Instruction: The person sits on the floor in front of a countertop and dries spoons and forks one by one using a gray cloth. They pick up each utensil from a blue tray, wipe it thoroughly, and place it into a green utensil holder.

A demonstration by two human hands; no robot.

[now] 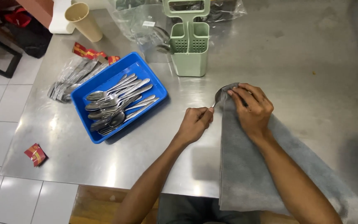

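**Steel spoon in a two-handed wipe: slip risks**

Steel everywhere here, and that is shaping most of my worries. I am watching the left hand (195, 123) pinching the handle end of a spoon (218, 97), fingers closed tight around it. The right hand (251, 108) is pressing the top edge of a grey cloth (249, 166) around the spoon's bowl, fingers curled narrow over the fold. The spoon is sitting just above the steel table (303, 62), between the two hands, its bowl half wrapped.

Risks I am noting:

- The left pinch is covering only the tip of the handle. If the right hand is rubbing hard, I judge the spoon could be twisting out and clattering onto the table.
- The cloth is trailing off the near table edge under the right forearm. A tug from the arm could be dragging it, and the spoon with it.
- The blue tray (119, 97) of piled cutlery (117, 105) is lying near the left elbow's sweep; a wide return could be knocking it.
- The green cutlery caddy (189, 45) is standing upright just beyond the hands, tall and narrow. A careless reach could be tipping it.
- A beige cup (83, 20) is lying tilted at the far corner, well apart, so no concern there.
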